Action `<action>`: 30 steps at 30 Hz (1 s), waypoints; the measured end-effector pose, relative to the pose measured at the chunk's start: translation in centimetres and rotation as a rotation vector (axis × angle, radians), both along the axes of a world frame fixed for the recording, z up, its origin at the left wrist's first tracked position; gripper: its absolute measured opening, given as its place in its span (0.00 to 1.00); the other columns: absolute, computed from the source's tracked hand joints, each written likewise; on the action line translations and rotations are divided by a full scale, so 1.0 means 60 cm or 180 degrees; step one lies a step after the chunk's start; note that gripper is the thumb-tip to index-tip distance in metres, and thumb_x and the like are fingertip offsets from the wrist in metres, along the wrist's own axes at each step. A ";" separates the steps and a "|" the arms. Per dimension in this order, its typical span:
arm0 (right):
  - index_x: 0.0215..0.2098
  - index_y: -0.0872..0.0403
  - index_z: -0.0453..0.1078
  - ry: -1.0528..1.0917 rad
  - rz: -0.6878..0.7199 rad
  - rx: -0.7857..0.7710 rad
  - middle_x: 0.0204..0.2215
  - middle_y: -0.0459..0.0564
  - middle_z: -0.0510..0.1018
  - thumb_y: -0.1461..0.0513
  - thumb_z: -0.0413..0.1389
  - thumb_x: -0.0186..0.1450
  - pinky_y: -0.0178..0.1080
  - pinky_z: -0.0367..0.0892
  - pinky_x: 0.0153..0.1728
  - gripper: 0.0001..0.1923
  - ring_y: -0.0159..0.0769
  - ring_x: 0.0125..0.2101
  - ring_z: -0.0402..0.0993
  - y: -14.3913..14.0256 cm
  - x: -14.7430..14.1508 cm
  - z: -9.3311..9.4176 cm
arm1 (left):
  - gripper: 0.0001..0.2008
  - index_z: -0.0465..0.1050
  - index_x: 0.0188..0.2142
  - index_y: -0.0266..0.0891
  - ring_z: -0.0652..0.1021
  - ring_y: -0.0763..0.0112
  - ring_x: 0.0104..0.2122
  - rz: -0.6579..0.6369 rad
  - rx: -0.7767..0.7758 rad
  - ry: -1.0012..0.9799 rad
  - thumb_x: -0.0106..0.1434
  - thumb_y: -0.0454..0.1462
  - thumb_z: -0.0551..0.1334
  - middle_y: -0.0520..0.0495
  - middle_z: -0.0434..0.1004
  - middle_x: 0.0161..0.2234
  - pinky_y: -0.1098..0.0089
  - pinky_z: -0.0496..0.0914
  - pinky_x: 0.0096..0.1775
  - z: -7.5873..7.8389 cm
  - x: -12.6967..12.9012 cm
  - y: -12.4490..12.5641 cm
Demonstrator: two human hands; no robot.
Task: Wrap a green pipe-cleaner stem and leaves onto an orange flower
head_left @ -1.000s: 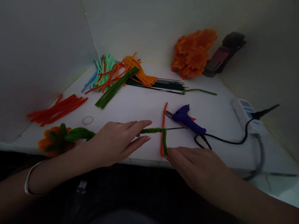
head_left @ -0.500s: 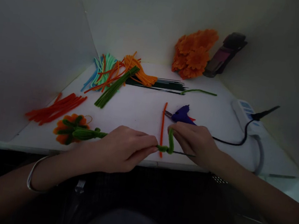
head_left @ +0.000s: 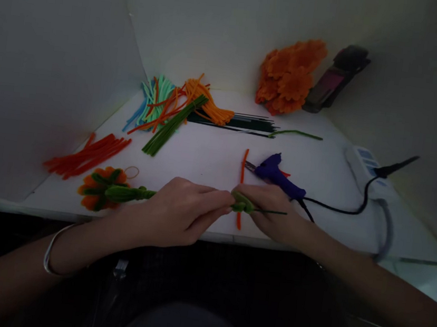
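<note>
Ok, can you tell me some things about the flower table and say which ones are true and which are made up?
1. Both hands hold the green stem. True: the left hand and the right hand pinch the green stem near its bare wire end.
2. The flower on the stem is blue. False: the flower head is orange with green leaves.
3. The glue gun is purple. True: the glue gun lies on the table behind the right hand.
4. The finished orange flowers sit at the front edge. False: the orange flower pile is at the back, against the wall.
5. The red pipe cleaners lie on the left. True.
</note>
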State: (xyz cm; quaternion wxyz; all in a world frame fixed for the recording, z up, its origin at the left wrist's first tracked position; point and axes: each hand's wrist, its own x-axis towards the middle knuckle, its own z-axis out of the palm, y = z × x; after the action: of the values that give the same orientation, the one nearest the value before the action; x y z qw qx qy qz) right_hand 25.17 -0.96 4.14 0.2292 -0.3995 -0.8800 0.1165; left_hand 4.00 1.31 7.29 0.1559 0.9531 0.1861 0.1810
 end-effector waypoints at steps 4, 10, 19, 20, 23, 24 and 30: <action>0.29 0.57 0.63 -0.0124 -0.0048 0.0184 0.21 0.46 0.71 0.65 0.40 0.67 0.31 0.56 0.23 0.14 0.27 0.20 0.65 -0.035 -0.029 -0.017 | 0.08 0.67 0.37 0.38 0.74 0.76 0.24 0.0435 0.0341 -0.0298 0.64 0.35 0.50 0.52 0.75 0.27 0.76 0.62 0.26 -0.016 0.002 0.002; 0.28 0.56 0.63 -0.0893 -0.0141 0.1120 0.19 0.45 0.69 0.68 0.43 0.64 0.35 0.51 0.22 0.10 0.30 0.20 0.62 -0.083 -0.036 0.039 | 0.05 0.66 0.35 0.39 0.75 0.74 0.22 0.0653 0.1441 0.0111 0.60 0.32 0.53 0.56 0.75 0.25 0.73 0.60 0.20 -0.029 0.006 0.005; 0.29 0.55 0.63 -0.0661 0.0063 -0.0050 0.22 0.44 0.71 0.61 0.43 0.67 0.31 0.54 0.22 0.12 0.27 0.22 0.66 0.004 0.011 0.051 | 0.08 0.64 0.38 0.38 0.76 0.76 0.25 0.0156 0.1801 -0.0262 0.58 0.29 0.54 0.54 0.78 0.29 0.74 0.65 0.25 -0.023 -0.013 -0.006; 0.29 0.56 0.62 -0.0399 0.0144 -0.0212 0.22 0.44 0.70 0.62 0.42 0.68 0.30 0.56 0.24 0.13 0.27 0.22 0.66 0.004 0.009 0.037 | 0.07 0.64 0.37 0.38 0.77 0.76 0.25 0.0308 0.1688 -0.0350 0.58 0.29 0.54 0.54 0.78 0.29 0.75 0.65 0.25 -0.023 -0.013 -0.006; 0.30 0.57 0.62 0.0080 0.0124 -0.0170 0.23 0.46 0.71 0.65 0.41 0.68 0.29 0.60 0.27 0.12 0.26 0.23 0.67 -0.016 -0.006 0.003 | 0.05 0.65 0.37 0.39 0.77 0.77 0.25 0.0695 0.1385 -0.0474 0.60 0.30 0.54 0.54 0.78 0.29 0.76 0.64 0.24 -0.025 -0.011 -0.005; 0.30 0.57 0.62 0.0088 0.0046 -0.0038 0.23 0.46 0.72 0.65 0.41 0.68 0.30 0.60 0.26 0.12 0.27 0.23 0.67 -0.027 -0.012 -0.004 | 0.05 0.65 0.37 0.39 0.77 0.77 0.25 0.0786 0.1317 -0.0480 0.61 0.31 0.53 0.54 0.78 0.29 0.77 0.64 0.24 -0.026 -0.010 -0.004; 0.29 0.57 0.63 -0.0634 -0.0257 0.0866 0.20 0.46 0.69 0.65 0.42 0.67 0.33 0.54 0.21 0.11 0.29 0.20 0.64 -0.074 -0.030 0.014 | 0.06 0.67 0.36 0.39 0.77 0.74 0.24 0.1097 0.1357 -0.0166 0.60 0.32 0.53 0.54 0.77 0.27 0.76 0.61 0.21 -0.031 -0.008 0.002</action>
State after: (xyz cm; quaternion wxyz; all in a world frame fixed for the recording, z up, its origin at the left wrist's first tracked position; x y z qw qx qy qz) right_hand 23.36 -5.38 4.97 0.1973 -0.4093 -0.8892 -0.0531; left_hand 3.50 1.44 5.43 -0.0766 0.9136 0.2992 0.2644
